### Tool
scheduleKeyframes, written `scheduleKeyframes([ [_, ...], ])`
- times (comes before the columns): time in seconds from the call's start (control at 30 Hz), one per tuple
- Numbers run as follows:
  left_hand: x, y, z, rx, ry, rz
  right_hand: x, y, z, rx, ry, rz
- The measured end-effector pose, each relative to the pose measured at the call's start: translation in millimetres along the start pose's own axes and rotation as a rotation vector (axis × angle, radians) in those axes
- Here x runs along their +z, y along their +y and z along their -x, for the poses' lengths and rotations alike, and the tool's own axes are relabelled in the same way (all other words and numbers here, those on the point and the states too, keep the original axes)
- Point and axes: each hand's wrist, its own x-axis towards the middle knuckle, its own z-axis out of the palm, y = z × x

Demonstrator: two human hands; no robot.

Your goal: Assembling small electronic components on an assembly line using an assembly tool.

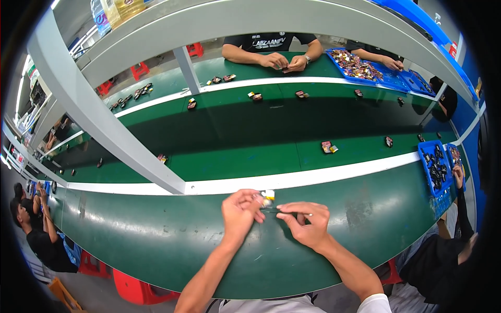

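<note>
Above the green tabletop [172, 229], right in front of me, both hands work close together. My left hand [240, 213] pinches a small part with a white and yellow tab [268, 195]; blur and fingers hide most of its shape. At its right, my right hand [308, 221] is closed, thumb and forefinger pressed together at the part's lower edge. Something thin and dark shows by those fingertips, too small to name. A bit of something pale shows between the right fingers.
Beyond a white rail [313, 173], a green conveyor belt [235, 161] carries scattered small dark parts, one [327, 147] with a yellow tab. A grey post [120, 120] rises at the left. Co-workers sit opposite and at both sides. A blue tray [436, 167] of black parts stands right.
</note>
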Motion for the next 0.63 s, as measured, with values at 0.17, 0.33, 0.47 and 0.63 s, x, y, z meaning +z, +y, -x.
scheduleKeyframes([
  [0.17, -14.1, 11.5, -88.1, 0.175, 0.136, -0.169, -4.9, 22.6, 5.1, 0.138, 0.156, -0.005],
  [0.33, -59.0, 22.4, -134.7, 0.628, 0.667, -1.385, -2.4, 26.8, 3.7, 0.145, 0.151, -0.008],
  [0.47, -12.6, 42.0, -145.6, 0.694, 0.499, -1.298, -3.9, 33.7, 6.0, 0.116, 0.150, 0.014],
  [0.63, 52.6, 33.6, -184.7, 0.645, -0.200, -0.958, -3.9, 28.4, 3.6, 0.131, 0.126, 0.036],
])
